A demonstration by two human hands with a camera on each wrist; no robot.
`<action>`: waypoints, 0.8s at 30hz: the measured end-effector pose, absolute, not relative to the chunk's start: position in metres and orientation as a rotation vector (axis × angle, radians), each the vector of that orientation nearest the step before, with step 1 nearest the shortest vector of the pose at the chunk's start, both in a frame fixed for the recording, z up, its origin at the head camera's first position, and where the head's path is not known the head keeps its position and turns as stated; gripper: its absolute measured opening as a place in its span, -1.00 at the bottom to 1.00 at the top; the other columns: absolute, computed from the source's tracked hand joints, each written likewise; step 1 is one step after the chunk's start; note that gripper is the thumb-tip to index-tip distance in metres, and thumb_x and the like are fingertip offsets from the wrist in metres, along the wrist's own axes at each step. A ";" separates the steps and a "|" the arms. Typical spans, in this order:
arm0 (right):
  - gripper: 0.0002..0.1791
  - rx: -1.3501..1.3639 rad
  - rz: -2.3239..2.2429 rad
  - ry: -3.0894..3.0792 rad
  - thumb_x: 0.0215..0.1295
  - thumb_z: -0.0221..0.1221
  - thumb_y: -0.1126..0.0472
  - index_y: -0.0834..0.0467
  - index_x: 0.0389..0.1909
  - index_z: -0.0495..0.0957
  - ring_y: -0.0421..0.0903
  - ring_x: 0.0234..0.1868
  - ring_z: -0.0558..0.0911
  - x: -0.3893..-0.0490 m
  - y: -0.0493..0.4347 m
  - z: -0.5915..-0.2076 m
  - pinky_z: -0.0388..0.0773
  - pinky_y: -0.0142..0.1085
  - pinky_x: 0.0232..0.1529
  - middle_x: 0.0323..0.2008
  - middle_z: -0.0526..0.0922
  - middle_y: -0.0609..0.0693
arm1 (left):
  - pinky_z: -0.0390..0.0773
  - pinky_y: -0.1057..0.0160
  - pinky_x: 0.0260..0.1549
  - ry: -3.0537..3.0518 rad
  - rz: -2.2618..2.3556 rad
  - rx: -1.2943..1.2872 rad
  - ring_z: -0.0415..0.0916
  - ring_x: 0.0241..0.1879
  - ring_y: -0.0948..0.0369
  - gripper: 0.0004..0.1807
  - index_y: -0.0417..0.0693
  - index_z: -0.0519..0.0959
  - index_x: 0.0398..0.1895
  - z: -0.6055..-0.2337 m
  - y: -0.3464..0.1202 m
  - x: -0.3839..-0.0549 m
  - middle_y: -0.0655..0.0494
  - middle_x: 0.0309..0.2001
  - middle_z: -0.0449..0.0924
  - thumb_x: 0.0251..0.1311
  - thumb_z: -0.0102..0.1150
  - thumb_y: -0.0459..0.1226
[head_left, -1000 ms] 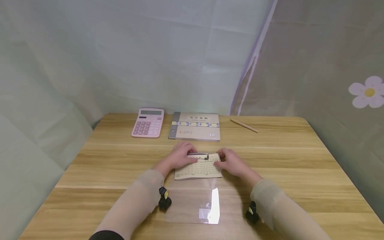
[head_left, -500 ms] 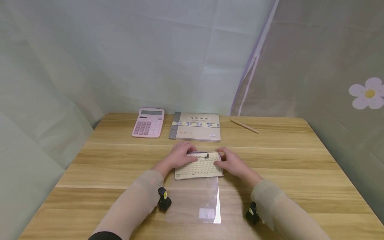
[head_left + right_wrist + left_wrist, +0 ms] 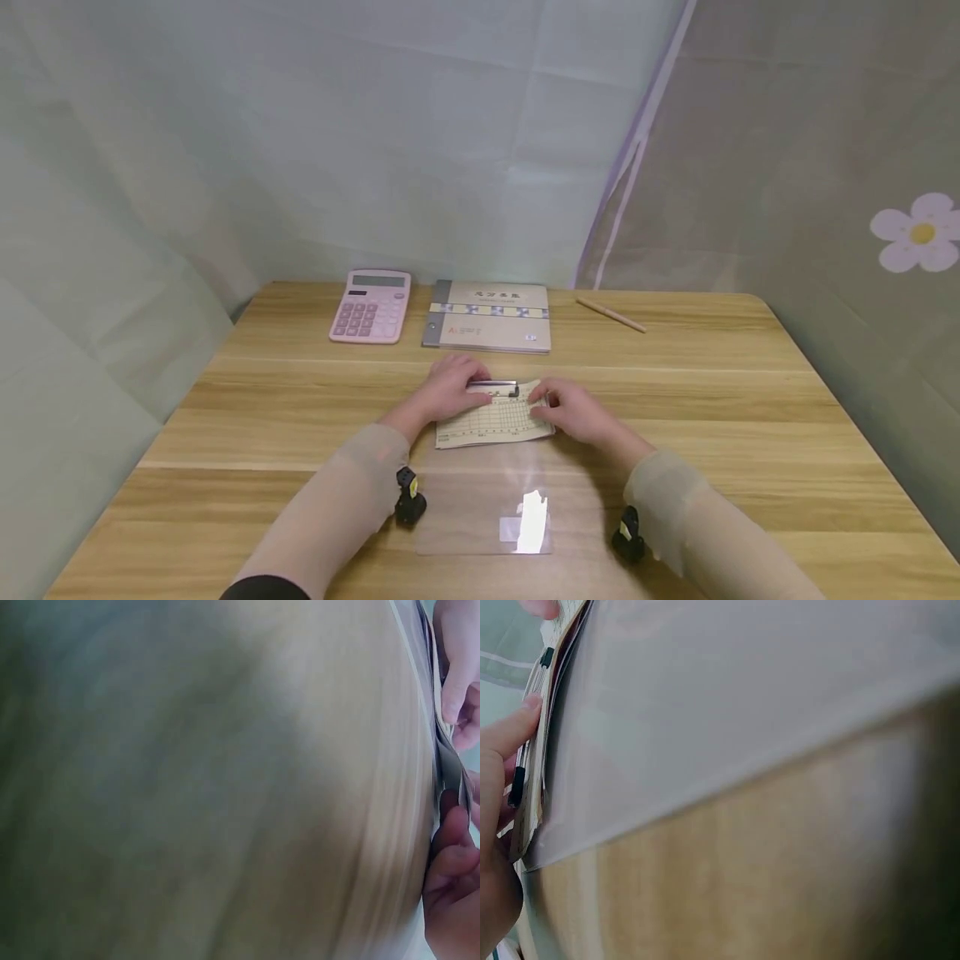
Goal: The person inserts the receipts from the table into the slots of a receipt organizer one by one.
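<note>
A clear clipboard (image 3: 457, 517) lies on the wooden table, with a stack of printed forms (image 3: 487, 423) under its metal clip (image 3: 501, 383) at the far end. My left hand (image 3: 450, 390) grips the clip from the left; in the left wrist view the thumb (image 3: 514, 724) lies along it between its black ends. At the stack's right edge, my right hand (image 3: 573, 408) pinches the sheets, and their far right corner bends upward. The right wrist view shows the sheets' edge (image 3: 450, 763) curved up between thumb and fingers.
Along the back of the table lie a pink calculator (image 3: 371, 307), a ledger book (image 3: 491, 318) with a patterned band, and a pale pen (image 3: 611, 314). A pale cloth curtain (image 3: 375, 142) hangs behind and beside the table.
My right hand has shifted slightly left over the forms' right edge, and the far right corner of the sheets now bends up. The left hand stays on the clip.
</note>
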State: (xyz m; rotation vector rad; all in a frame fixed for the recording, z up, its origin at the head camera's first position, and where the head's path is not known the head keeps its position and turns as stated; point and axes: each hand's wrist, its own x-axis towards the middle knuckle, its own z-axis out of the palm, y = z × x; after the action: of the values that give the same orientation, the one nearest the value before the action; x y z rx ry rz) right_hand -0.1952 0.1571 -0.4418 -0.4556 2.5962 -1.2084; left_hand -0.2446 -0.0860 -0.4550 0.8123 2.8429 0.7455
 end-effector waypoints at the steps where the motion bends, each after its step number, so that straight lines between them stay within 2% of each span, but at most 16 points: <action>1: -0.83 -0.471 -1.204 2.598 0.20 0.22 0.23 0.10 -0.19 0.55 -0.13 -0.49 0.41 -0.195 0.157 -0.442 0.38 -0.30 -0.46 -0.51 0.42 -0.03 | 0.21 0.07 0.08 2.839 0.726 0.829 0.32 0.01 0.15 -0.58 0.02 0.54 -0.04 -0.455 -0.086 -0.245 0.17 -0.08 0.48 0.09 0.25 0.02; 7: -0.80 -0.494 -1.188 2.599 0.17 0.22 0.24 0.15 -0.17 0.56 -0.13 -0.42 0.41 -0.195 0.154 -0.443 0.38 -0.27 -0.39 -0.46 0.44 -0.04 | 0.18 0.06 0.14 2.813 0.645 0.911 0.30 0.10 0.12 -0.50 0.03 0.53 0.03 -0.454 -0.086 -0.248 0.13 0.02 0.47 0.08 0.25 0.07; 15: -0.78 -0.464 -1.160 2.625 0.15 0.24 0.21 0.13 -0.16 0.58 -0.12 -0.36 0.41 -0.195 0.152 -0.444 0.37 -0.25 -0.30 -0.42 0.46 -0.05 | 0.37 0.18 -0.03 2.784 0.634 1.059 0.40 -0.12 0.21 -0.64 -0.02 0.58 -0.11 -0.452 -0.084 -0.251 0.18 -0.16 0.49 0.11 0.26 -0.02; 19: -0.78 -0.467 -1.150 2.636 0.15 0.24 0.20 0.12 -0.17 0.58 -0.12 -0.33 0.42 -0.194 0.152 -0.443 0.37 -0.23 -0.24 -0.40 0.48 -0.07 | 0.39 0.18 -0.06 2.772 0.647 1.046 0.40 -0.15 0.22 -0.64 -0.04 0.58 -0.10 -0.450 -0.086 -0.250 0.17 -0.16 0.47 0.10 0.26 -0.05; 24: -0.80 -0.467 -1.145 2.638 0.16 0.24 0.21 0.12 -0.18 0.59 -0.12 -0.31 0.42 -0.194 0.153 -0.444 0.37 -0.21 -0.21 -0.38 0.48 -0.07 | 0.34 0.16 0.04 2.726 0.732 0.928 0.37 -0.03 0.19 -0.59 -0.01 0.56 -0.04 -0.452 -0.087 -0.250 0.14 -0.06 0.45 0.03 0.29 -0.07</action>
State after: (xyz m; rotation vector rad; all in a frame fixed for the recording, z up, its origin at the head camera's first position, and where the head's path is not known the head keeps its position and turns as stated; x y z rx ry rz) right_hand -0.1940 0.1533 -0.4437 -0.4668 2.6384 -1.1445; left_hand -0.2505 -0.0867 -0.4522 0.9282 2.7262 0.7321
